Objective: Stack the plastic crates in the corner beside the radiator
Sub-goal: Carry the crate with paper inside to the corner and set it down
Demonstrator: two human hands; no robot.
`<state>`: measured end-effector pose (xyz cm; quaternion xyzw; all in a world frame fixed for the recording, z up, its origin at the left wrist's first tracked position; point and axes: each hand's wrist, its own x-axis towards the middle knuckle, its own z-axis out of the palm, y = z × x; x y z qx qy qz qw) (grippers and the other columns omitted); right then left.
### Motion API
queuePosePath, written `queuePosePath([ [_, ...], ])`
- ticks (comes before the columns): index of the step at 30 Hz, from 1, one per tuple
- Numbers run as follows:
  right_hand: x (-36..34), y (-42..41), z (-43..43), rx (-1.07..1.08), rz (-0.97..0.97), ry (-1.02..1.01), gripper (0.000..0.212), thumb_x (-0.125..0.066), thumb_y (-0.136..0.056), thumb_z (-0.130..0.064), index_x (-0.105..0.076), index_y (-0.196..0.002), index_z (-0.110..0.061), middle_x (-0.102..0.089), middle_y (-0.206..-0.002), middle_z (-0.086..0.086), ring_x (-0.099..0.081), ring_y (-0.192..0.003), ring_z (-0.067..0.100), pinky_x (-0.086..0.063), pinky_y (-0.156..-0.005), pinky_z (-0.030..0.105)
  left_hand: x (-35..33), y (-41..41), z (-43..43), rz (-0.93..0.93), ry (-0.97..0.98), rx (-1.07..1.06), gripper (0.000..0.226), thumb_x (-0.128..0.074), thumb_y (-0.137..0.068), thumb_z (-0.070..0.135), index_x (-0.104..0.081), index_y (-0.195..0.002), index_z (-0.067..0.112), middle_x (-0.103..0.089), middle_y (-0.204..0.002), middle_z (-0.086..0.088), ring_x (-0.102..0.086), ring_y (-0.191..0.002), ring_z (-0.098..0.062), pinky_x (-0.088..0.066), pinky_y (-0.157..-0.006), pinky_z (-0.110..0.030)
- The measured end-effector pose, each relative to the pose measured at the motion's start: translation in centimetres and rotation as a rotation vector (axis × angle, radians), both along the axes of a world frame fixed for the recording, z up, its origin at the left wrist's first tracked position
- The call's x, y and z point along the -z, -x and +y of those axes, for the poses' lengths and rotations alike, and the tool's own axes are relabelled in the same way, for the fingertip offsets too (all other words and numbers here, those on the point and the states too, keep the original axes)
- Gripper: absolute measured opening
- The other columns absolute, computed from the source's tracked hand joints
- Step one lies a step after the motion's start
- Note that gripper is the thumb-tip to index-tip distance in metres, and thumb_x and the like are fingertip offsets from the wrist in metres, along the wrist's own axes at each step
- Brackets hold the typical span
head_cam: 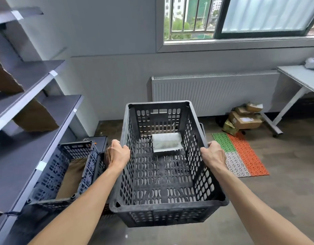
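Head view: the fingers (pixel 124 149) curl over the long rims of the crate (pixel 168 206), clamped 1 hand per side, likely so it rides level. Left hand (pixel 117 154) and right hand (pixel 213 154) grip mid-rim, forearms stretched forward. The crate hangs above the floor (pixel 276 200), short of the radiator (pixel 214 92). A 2nd crate (pixel 52 175) sits left by the shelf (pixel 29 76), probably the stack's base.

Shelving (pixel 29 106) is cut off at the left edge, the table (pixel 301 76) at the right. We cannot identify the blurred object (pixel 312 63) at its right edge. Past the crate (pixel 163 207) rim, fingertips of the left hand (pixel 117 153) and right hand (pixel 214 154) are hidden.
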<state>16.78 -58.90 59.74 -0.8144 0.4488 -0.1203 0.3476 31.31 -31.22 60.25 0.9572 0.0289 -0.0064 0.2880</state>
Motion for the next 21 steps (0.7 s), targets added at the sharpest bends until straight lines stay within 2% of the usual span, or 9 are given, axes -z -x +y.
queuePosePath([
  [6, 0.4, -4.2, -2.5, 0.006, -0.002, 0.009, 0.007, -0.053, -0.082, -0.017, -0.053, -0.089, -0.017, -0.061, -0.081, 0.003, -0.06, -0.077, 0.025, -0.053, -0.073, 0.042, 0.3, -3.8, -2.3, -0.033, -0.033, -0.017, 0.024, -0.05, -0.092, 0.028, -0.052, -0.107, 0.009, -0.062, -0.092, -0.012, -0.051, -0.076, -0.027, -0.038, -0.065, -0.032],
  [12, 1.5, -10.2, -3.7, -0.004, 0.011, 0.036, 0.007, -0.055, -0.081, -0.019, -0.054, -0.087, -0.018, -0.063, -0.081, 0.003, -0.06, -0.075, 0.024, -0.049, -0.067, 0.035, 1.9, -10.0, -3.2, -0.021, -0.021, -0.021, 0.017, -0.05, -0.091, 0.028, -0.051, -0.098, 0.013, -0.061, -0.087, -0.008, -0.055, -0.077, -0.03, -0.044, -0.067, -0.033],
  [16, 2.0, -15.4, -4.2, -0.016, 0.03, 0.052, 0.004, -0.056, -0.082, -0.019, -0.056, -0.086, -0.017, -0.063, -0.077, 0.001, -0.06, -0.07, 0.02, -0.054, -0.066, 0.037, 3.4, -15.4, -3.5, 0.002, -0.018, -0.033, 0.017, -0.051, -0.089, 0.029, -0.053, -0.095, 0.013, -0.062, -0.086, -0.007, -0.057, -0.077, -0.03, -0.043, -0.066, -0.032],
  [21, 2.3, -21.0, -4.7, -0.03, 0.044, 0.048, 0.004, -0.057, -0.083, -0.019, -0.055, -0.086, -0.018, -0.063, -0.078, 0.0, -0.061, -0.072, 0.02, -0.056, -0.07, 0.039, 4.0, -20.9, -3.9, 0.017, 0.024, -0.037, 0.015, -0.052, -0.088, 0.029, -0.052, -0.09, 0.015, -0.061, -0.079, -0.005, -0.057, -0.072, -0.028, -0.043, -0.062, -0.032],
])
